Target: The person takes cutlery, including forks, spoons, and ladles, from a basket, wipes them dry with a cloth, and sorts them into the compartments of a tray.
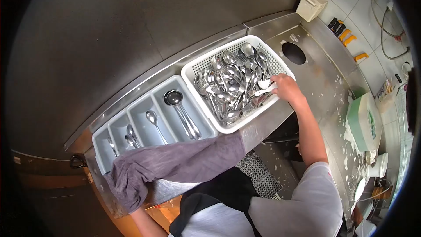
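My right hand (286, 87) reaches over the right edge of a white perforated basket (189, 79), fingers closed on white soup spoons (264, 84). Heaped in that basket are many metal spoons and forks (232, 77). A purple-grey towel (175, 162) covers my left hand, so its fingers are hidden; only the forearm (149, 224) shows below. The towel stretches along the front of a grey cutlery tray (154, 91). In the tray's compartments lie ladles (175, 98) at the right, a single spoon (152, 117) beside them, and a few smaller spoons (131, 138) further left.
Right of the basket, the steel counter (322, 83) has a round hole (294, 53) and splashes of suds. A green-and-white container (364, 123) stands there. Knives with black and orange handles (344, 33) hang on the tiled wall near a cream bin (311, 5).
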`<action>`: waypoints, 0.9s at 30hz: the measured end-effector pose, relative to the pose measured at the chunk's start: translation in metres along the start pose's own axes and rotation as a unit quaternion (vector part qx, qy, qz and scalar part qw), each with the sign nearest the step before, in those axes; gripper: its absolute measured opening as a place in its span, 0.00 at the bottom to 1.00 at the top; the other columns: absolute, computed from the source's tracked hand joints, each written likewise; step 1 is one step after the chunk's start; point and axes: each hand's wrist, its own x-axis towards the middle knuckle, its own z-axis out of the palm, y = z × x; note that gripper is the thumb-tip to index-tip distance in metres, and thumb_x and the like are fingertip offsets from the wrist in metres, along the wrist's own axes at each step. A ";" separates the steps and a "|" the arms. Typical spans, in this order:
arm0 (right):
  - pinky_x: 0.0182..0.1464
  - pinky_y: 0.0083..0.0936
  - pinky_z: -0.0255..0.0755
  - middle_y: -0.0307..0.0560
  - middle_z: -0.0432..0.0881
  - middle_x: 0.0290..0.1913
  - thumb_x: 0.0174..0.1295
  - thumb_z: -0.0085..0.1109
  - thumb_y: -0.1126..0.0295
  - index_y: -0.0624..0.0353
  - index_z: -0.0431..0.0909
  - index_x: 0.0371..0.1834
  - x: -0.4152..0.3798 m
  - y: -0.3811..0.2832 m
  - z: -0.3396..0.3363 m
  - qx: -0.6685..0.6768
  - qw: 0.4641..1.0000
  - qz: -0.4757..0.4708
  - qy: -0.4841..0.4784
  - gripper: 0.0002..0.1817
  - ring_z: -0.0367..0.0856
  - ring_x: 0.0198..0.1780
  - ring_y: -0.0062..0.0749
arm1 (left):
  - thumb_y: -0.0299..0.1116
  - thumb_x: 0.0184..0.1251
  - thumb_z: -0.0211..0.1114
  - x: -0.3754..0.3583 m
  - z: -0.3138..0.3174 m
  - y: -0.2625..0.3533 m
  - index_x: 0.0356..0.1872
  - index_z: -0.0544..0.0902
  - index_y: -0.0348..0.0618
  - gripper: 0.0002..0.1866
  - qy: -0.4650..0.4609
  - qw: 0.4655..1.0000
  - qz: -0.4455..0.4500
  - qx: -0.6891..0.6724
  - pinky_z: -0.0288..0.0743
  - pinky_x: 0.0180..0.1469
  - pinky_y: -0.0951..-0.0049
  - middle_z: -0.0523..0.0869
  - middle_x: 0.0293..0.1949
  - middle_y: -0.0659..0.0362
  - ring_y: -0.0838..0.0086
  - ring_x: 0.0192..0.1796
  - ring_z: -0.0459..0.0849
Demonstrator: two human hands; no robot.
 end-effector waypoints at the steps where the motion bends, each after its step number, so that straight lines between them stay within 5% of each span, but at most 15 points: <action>1: 0.55 0.42 0.74 0.56 0.82 0.46 0.45 0.74 0.69 0.57 0.82 0.49 0.008 0.005 -0.001 -0.003 1.000 -0.009 -0.022 0.24 0.81 0.50 0.51 | 0.37 0.59 0.69 -0.004 0.002 -0.018 0.56 0.79 0.34 0.25 -0.010 1.000 -0.010 -0.010 0.69 0.65 0.62 0.83 0.55 0.50 0.60 0.58 0.79; 4: 0.58 0.40 0.72 0.55 0.81 0.46 0.41 0.76 0.67 0.56 0.81 0.50 0.026 0.013 -0.008 -0.011 0.995 -0.040 -0.087 0.28 0.79 0.54 0.51 | 0.34 0.62 0.66 -0.003 0.005 -0.019 0.60 0.74 0.32 0.27 -0.048 0.999 -0.023 0.001 0.68 0.67 0.63 0.81 0.58 0.52 0.61 0.60 0.78; 7: 0.59 0.40 0.71 0.54 0.80 0.48 0.41 0.77 0.66 0.54 0.82 0.50 0.035 0.021 -0.003 0.047 0.994 0.011 -0.101 0.28 0.77 0.57 0.49 | 0.34 0.61 0.67 -0.003 0.010 -0.013 0.58 0.77 0.33 0.25 -0.002 0.984 -0.122 -0.132 0.69 0.66 0.63 0.82 0.57 0.51 0.60 0.60 0.79; 9: 0.58 0.40 0.71 0.54 0.79 0.48 0.41 0.77 0.67 0.54 0.83 0.48 0.041 0.029 0.011 0.061 0.993 0.013 -0.096 0.26 0.77 0.56 0.50 | 0.34 0.59 0.67 -0.002 0.009 -0.009 0.54 0.80 0.35 0.22 0.025 0.988 -0.097 -0.115 0.70 0.65 0.62 0.83 0.55 0.51 0.59 0.59 0.80; 13: 0.54 0.41 0.71 0.52 0.78 0.45 0.39 0.78 0.69 0.55 0.81 0.39 0.048 0.048 0.024 0.062 0.995 -0.025 -0.071 0.21 0.77 0.52 0.50 | 0.35 0.54 0.68 0.016 -0.004 0.046 0.43 0.87 0.40 0.16 -0.020 0.978 0.157 0.138 0.72 0.64 0.60 0.85 0.50 0.48 0.57 0.55 0.82; 15: 0.51 0.41 0.71 0.51 0.77 0.43 0.39 0.78 0.69 0.57 0.79 0.35 0.047 0.039 0.013 0.038 0.996 -0.049 -0.069 0.20 0.77 0.51 0.50 | 0.38 0.57 0.65 0.025 -0.008 0.062 0.43 0.86 0.38 0.16 -0.077 0.990 0.114 0.031 0.72 0.64 0.61 0.85 0.50 0.48 0.58 0.54 0.83; 17: 0.45 0.40 0.72 0.52 0.79 0.37 0.44 0.76 0.69 0.58 0.75 0.32 0.042 0.038 0.006 0.073 0.991 -0.113 0.003 0.17 0.78 0.42 0.51 | 0.42 0.68 0.57 0.031 -0.002 0.055 0.48 0.82 0.34 0.20 -0.127 0.952 -0.071 -0.270 0.72 0.65 0.65 0.85 0.51 0.47 0.60 0.54 0.83; 20: 0.40 0.38 0.72 0.54 0.81 0.33 0.53 0.71 0.68 0.60 0.74 0.34 0.023 -0.015 -0.029 0.148 0.988 0.024 0.038 0.14 0.79 0.36 0.53 | 0.44 0.76 0.47 0.028 0.002 0.066 0.57 0.76 0.31 0.25 -0.147 0.940 -0.067 -0.299 0.71 0.65 0.69 0.84 0.52 0.47 0.62 0.54 0.82; 23: 0.37 0.36 0.72 0.55 0.82 0.30 0.65 0.62 0.65 0.61 0.73 0.42 -0.002 -0.107 -0.024 0.287 0.951 -0.052 0.099 0.13 0.82 0.33 0.45 | 0.33 0.68 0.54 0.029 0.019 0.075 0.59 0.74 0.36 0.20 -0.155 0.974 0.040 -0.160 0.74 0.59 0.71 0.84 0.51 0.54 0.67 0.51 0.83; 24: 0.39 0.36 0.73 0.53 0.83 0.31 0.67 0.56 0.66 0.61 0.73 0.46 -0.024 -0.158 -0.031 0.308 0.946 -0.075 0.063 0.11 0.83 0.34 0.38 | 0.32 0.70 0.54 0.038 0.020 0.087 0.54 0.74 0.37 0.16 -0.162 0.979 0.071 -0.106 0.74 0.53 0.70 0.83 0.45 0.56 0.67 0.48 0.83; 27: 0.34 0.24 0.73 0.46 0.84 0.36 0.67 0.45 0.74 0.60 0.64 0.58 -0.069 -0.273 -0.010 0.534 0.817 -0.139 -0.165 0.16 0.77 0.29 0.24 | 0.31 0.72 0.54 0.060 0.022 0.114 0.45 0.75 0.39 0.08 -0.165 0.973 0.159 0.038 0.76 0.42 0.68 0.80 0.34 0.59 0.66 0.40 0.82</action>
